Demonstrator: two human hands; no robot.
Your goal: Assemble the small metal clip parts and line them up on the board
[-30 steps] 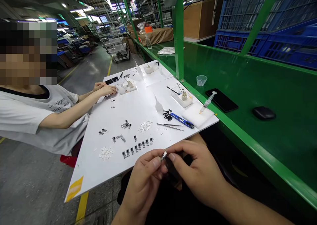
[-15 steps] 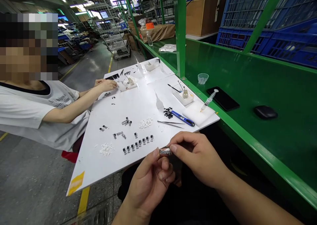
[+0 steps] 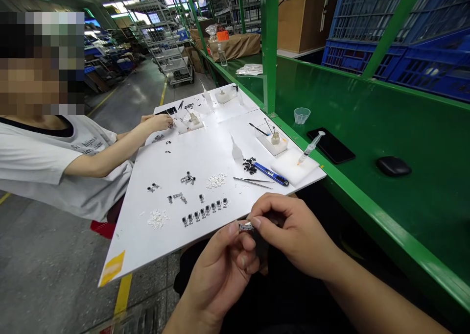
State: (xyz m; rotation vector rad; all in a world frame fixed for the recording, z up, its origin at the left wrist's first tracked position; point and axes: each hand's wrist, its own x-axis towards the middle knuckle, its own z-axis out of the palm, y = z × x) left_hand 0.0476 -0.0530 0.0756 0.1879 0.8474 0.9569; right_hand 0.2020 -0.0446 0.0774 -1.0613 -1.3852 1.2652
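Head view, looking down: the left hand [image 3: 216, 275] and right hand [image 3: 293, 236] meet over a small metal part [image 3: 246, 227], held just past the near edge of a white board [image 3: 205, 162]. Left fingers curl up around it, while the right thumb and forefinger pinch it narrowly from the right; it seems to be a tiny metal assembly, though the fingers hide most of it. On the board lie rows of similar metal pieces [image 3: 203, 212], white plastic bits [image 3: 157, 219], a heap of black parts [image 3: 249, 166], steel tweezers [image 3: 252, 182] and a blue-handled tool [image 3: 270, 173]. A syringe [image 3: 311, 148] rests with its tip on a white foam pad [image 3: 293, 170] beside the green desk [image 3: 367, 128]. A co-worker's hand [image 3: 157, 122] sits at the board's far end.
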